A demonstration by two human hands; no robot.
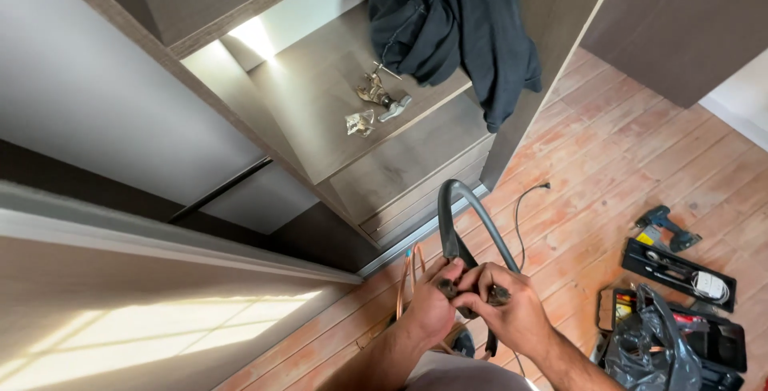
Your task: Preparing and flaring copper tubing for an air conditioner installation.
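Low in the head view, my left hand [432,299] and my right hand [508,307] meet on the ends of a dark grey insulated hose [468,199] that loops up in an arch between them. Each hand pinches an end of the hose, where small brownish fittings show at the fingertips. Thin copper tubing [406,279] hangs just left of my left hand. My forearms enter from the bottom edge.
A wooden wardrobe shelf [320,111] holds metal fittings [384,96] and a small plastic bag [360,122]; a dark jacket [456,23] hangs over its edge. Drawers [400,171] sit below. On the wooden floor lie a cordless drill [668,227], open tool cases [680,267], a black bag [648,347] and a cable [524,199].
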